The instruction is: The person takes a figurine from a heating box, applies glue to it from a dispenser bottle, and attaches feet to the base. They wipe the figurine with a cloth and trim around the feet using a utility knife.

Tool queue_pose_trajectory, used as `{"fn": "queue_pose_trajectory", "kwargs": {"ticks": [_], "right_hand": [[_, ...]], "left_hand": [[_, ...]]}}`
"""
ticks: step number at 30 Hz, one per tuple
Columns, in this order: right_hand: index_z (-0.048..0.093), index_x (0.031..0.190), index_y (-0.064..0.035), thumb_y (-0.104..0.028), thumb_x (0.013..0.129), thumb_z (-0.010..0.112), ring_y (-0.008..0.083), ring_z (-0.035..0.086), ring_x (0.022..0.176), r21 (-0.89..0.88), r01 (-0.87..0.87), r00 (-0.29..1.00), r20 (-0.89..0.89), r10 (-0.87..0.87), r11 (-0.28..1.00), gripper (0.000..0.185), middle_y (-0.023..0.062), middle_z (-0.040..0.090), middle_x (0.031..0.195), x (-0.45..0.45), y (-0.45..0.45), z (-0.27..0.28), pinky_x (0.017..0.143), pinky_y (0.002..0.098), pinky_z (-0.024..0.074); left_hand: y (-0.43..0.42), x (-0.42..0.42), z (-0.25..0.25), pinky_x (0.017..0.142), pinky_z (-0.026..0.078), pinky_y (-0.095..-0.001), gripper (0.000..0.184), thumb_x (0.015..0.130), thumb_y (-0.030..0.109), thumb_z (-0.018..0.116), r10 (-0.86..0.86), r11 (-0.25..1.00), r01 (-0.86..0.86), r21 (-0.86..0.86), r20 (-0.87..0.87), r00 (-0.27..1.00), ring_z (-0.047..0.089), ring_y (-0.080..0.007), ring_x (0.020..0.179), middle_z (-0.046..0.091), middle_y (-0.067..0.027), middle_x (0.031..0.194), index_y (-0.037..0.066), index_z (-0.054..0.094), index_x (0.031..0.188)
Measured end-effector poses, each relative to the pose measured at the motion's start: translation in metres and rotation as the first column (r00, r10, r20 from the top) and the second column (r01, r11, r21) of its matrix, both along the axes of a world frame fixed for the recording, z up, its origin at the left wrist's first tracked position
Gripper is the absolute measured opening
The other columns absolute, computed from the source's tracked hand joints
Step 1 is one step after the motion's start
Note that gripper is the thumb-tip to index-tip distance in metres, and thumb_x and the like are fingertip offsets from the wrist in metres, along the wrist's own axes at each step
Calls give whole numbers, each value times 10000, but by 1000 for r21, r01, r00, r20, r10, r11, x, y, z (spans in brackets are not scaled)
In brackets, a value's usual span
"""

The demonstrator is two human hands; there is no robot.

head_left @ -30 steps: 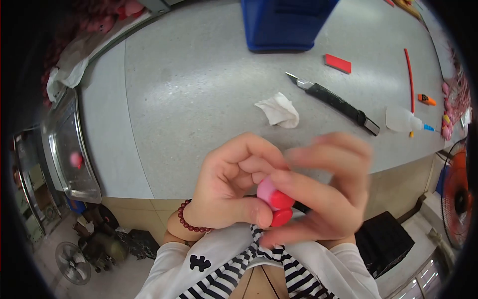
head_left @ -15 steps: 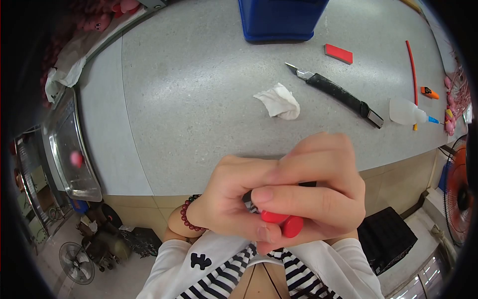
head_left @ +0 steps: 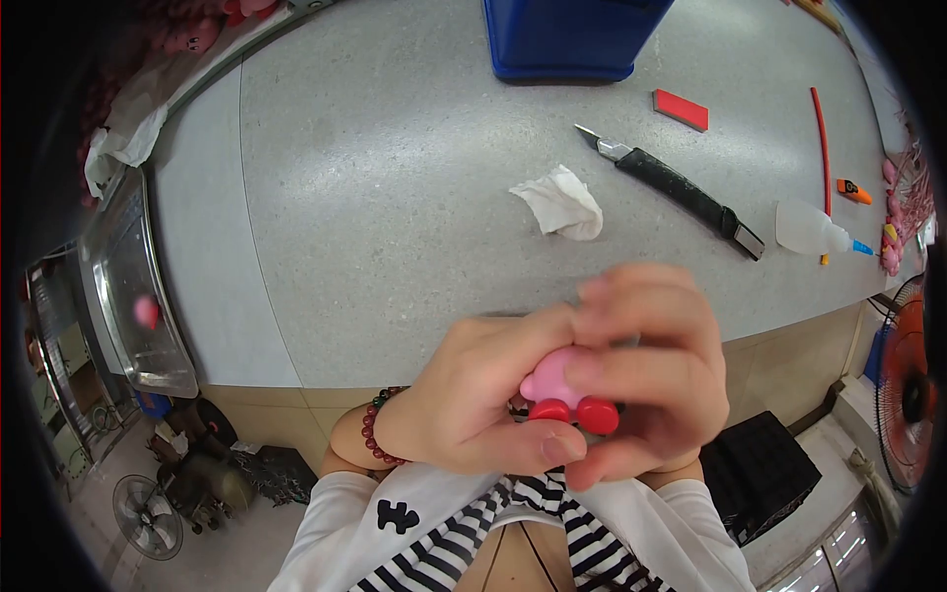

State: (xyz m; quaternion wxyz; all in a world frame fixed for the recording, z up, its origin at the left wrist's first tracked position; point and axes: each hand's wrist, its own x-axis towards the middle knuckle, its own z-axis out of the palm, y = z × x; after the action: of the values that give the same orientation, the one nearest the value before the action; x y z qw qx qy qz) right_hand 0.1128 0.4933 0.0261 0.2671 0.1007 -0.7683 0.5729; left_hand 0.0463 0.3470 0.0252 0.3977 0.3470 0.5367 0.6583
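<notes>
Between my two hands, just off the table's near edge, is a small pink figurine (head_left: 554,377) with two round red feet facing me. My left hand (head_left: 483,390), a beaded bracelet at its wrist, is closed round the figurine's left side, its thumb below the feet. My right hand (head_left: 656,370) has its fingers curled over the figurine from the right, touching the pink body. The rest of the figurine is hidden by my fingers. Beyond my hands a crumpled white tissue (head_left: 562,204) lies on the grey table (head_left: 375,197).
A black utility knife (head_left: 681,187) lies with its blade out, pointing up-left. Nearby are a red block (head_left: 681,110), a dropper bottle (head_left: 814,229), a red stick (head_left: 822,148) and an orange item (head_left: 854,191). A blue bin (head_left: 572,39) stands behind; a metal tray (head_left: 148,296) is at left.
My right hand's fingers have opened up somewhat and shifted, so the pink body now shows above the red feet. The view has moved slightly.
</notes>
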Motion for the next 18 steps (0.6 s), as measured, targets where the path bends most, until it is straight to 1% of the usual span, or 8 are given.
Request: {"fn": "queue_pose_trajectory", "kwargs": {"ticks": [2, 4, 5, 8, 12, 15, 17, 18], "right_hand": [[591, 951, 6, -305, 627, 713, 257, 557, 797, -26, 23, 999, 45, -21, 999, 466, 136, 567, 936, 1, -4, -4, 661, 301, 455], [534, 1021, 71, -307, 691, 677, 322, 561, 899, -266, -15, 978, 198, 70, 964, 522, 204, 545, 1031, 4, -8, -7, 755, 335, 454], [501, 1048, 110, -207, 754, 607, 343, 562, 917, -322, -73, 973, 186, 139, 944, 445, 248, 522, 1063, 5, -9, -5, 783, 334, 449], [496, 1061, 112, -123, 793, 508, 320, 574, 894, -196, -149, 961, 204, 189, 969, 356, 273, 511, 1051, 1, -5, -1, 762, 319, 457], [501, 1053, 112, -67, 804, 420, 301, 583, 864, -245, -181, 951, 204, 233, 953, 317, 287, 501, 1044, 1, -5, -1, 738, 305, 466], [511, 1038, 108, -92, 832, 394, 291, 585, 841, -236, -192, 948, 205, 242, 953, 311, 276, 502, 1041, 1, -8, 0, 724, 304, 470], [576, 926, 68, -367, 898, 289, 290, 582, 835, -331, -22, 931, 337, 140, 943, 522, 255, 560, 954, 3, -17, 6, 695, 332, 472], [576, 926, 68, -367, 898, 289, 290, 582, 835, -331, -21, 931, 338, 139, 944, 522, 255, 560, 954, 2, -17, 5, 695, 332, 472]], "left_hand": [[0, 3, 1, 545, 443, -287, 507, 742, 422, 608, 50, 999, -50, -4, 43, 998, 576, -255, 630, 557, -101, 751, -2, 475, 988], [1, 4, 1, 540, 448, -301, 525, 734, 384, 631, 107, 993, -105, -61, 30, 994, 574, -271, 625, 563, -115, 770, -14, 460, 1030], [0, 5, 0, 540, 448, -301, 525, 734, 384, 631, 109, 992, -107, -62, 32, 994, 574, -271, 625, 563, -115, 770, -14, 460, 1030], [-4, 6, -4, 539, 450, -304, 538, 729, 367, 645, 176, 981, -184, -60, -120, 977, 575, -268, 619, 565, -124, 757, -34, 463, 1038], [-5, 5, -8, 500, 444, -296, 527, 731, 356, 648, 155, 987, -162, -1, -284, 946, 569, -253, 564, 562, -118, 711, -55, 475, 1011], [-7, 5, -8, 482, 441, -289, 500, 740, 346, 643, 148, 988, -154, 3, -294, 944, 563, -241, 538, 560, -110, 697, -55, 484, 994], [-7, 6, -8, 477, 440, -285, 487, 745, 340, 641, 139, 989, -146, 0, -293, 946, 561, -236, 531, 560, -108, 697, -55, 488, 987], [-7, 6, -7, 478, 441, -283, 476, 749, 335, 638, 147, 988, -153, 1, -278, 949, 561, -233, 533, 561, -107, 699, -55, 492, 980]]}}
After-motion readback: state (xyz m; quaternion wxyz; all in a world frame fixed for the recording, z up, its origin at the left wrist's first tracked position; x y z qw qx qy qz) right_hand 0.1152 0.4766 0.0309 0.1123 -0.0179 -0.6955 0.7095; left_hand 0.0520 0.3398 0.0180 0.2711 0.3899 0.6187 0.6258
